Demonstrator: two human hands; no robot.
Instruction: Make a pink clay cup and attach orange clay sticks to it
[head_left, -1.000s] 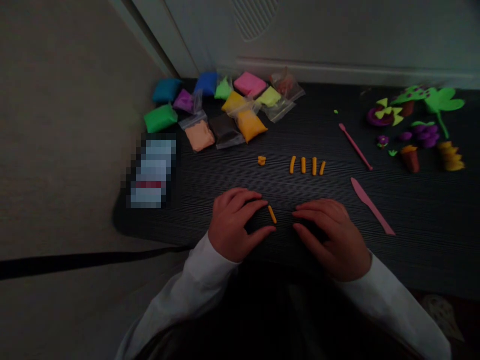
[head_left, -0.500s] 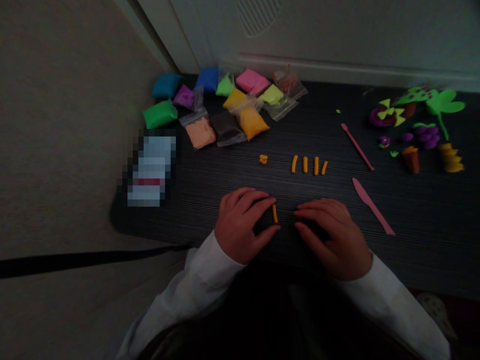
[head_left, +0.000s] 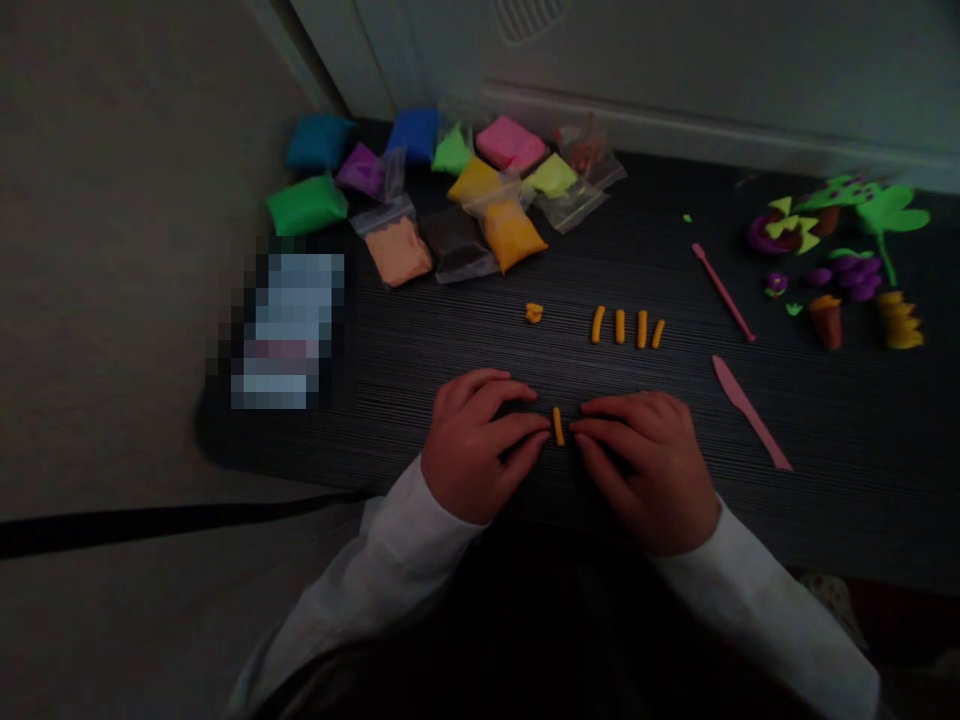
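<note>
A short orange modelling-clay stick (head_left: 558, 426) lies on the dark tabletop between my two hands. My left hand (head_left: 480, 440) rests just left of it, index fingertip and thumb close together beside the stick, the other fingers bent and spread. On the right, my right hand (head_left: 645, 465) has its fingers stretched toward the stick with a small gap left. Neither hand holds anything. Farther back stands a row of several similar clay sticks (head_left: 620, 326), and a small orange clay lump (head_left: 533, 313) lies to the left of that row.
Bags of coloured clay (head_left: 457, 240) cover the back left, with a blurred-out phone (head_left: 289, 325) in front of them. To the right lie a pink clay knife (head_left: 750, 412) and a thin pink tool (head_left: 724, 292). Finished clay figures (head_left: 855, 275) gather at far right.
My right hand has moved left, closer to the clay stick. My left index finger and thumb have drawn nearer each other. The view has shifted slightly.
</note>
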